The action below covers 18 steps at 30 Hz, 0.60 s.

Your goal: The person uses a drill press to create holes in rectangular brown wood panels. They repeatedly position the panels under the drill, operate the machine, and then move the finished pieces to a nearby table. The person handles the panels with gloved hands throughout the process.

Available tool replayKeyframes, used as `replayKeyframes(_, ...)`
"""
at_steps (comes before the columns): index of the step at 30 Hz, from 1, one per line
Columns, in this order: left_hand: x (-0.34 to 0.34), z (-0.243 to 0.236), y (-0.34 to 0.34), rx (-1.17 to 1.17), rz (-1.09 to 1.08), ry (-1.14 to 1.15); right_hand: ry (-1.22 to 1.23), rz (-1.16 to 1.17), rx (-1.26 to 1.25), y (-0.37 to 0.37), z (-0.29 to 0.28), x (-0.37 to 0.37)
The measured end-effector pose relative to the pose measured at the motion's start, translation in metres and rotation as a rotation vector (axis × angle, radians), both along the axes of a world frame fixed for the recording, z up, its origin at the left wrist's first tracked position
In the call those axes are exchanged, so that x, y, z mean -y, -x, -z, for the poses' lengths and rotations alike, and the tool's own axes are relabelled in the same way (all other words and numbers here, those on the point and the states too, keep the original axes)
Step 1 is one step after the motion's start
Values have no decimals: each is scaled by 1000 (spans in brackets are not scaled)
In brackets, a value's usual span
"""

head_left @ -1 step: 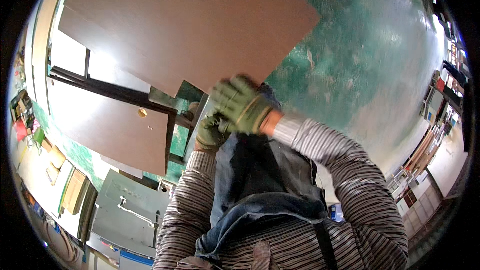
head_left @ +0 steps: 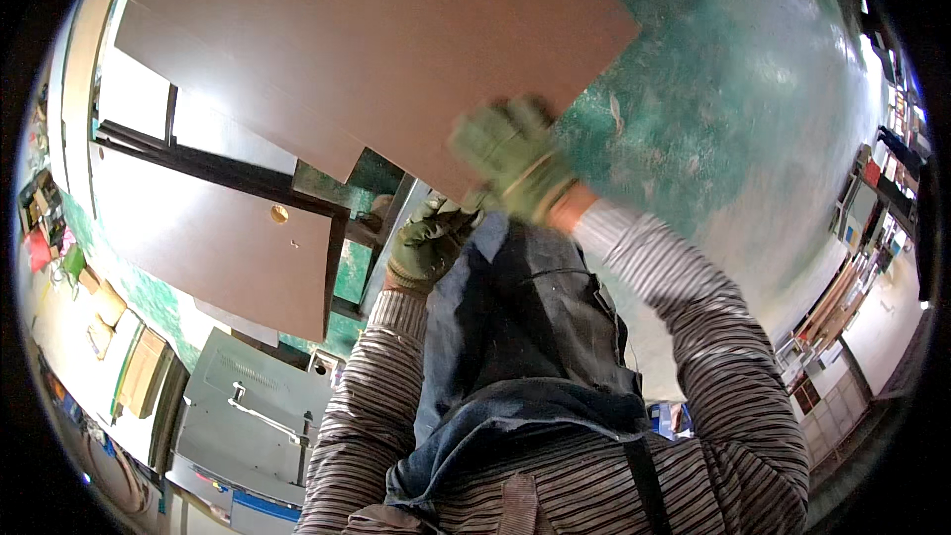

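Note:
A large brown flat board [head_left: 376, 50] with a notched lower edge fills the upper left. My right hand [head_left: 513, 159], in a green work glove, is over the board's near right corner; motion blurs its fingers. My left hand [head_left: 426, 246], gloved alike, is at the board's near edge, just beside my knee. Its fingers are curled and closed, and what they hold, if anything, is hidden. A narrow grey metal edge [head_left: 398, 206] runs beside the left hand.
Left of me a smaller brown board [head_left: 218, 248] with a round hole lies by a dark frame [head_left: 238, 173]. A grey metal cabinet [head_left: 253, 401] stands at lower left. The worn green floor [head_left: 693, 119] extends to the right, with stacked planks [head_left: 837, 297] at far right.
My right hand has moved up and to the right, away from my left hand and over the board's corner. My left hand stays nearly in place, now more visible.

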State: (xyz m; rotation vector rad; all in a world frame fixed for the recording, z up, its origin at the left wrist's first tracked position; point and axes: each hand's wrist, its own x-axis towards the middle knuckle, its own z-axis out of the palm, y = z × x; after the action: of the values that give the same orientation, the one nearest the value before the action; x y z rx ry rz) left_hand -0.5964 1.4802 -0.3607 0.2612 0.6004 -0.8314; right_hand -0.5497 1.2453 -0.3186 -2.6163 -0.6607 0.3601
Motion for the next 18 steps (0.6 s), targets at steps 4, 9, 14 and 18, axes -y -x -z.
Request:
replayKeyframes(4,4,5,2,-54,-39,41,-74,505,334,-57,47,152)
replayKeyframes(9,-2,0,7,54,56,-71,320,1029,136,-78,63,278)
replayKeyframes(14,-10,-10,-8,107,2,-98,-288,1167,-98,-51,27,172)
replayKeyframes(18,-13,-11,-33,202,6,-90,-804,1493,-428,-30,7,73)
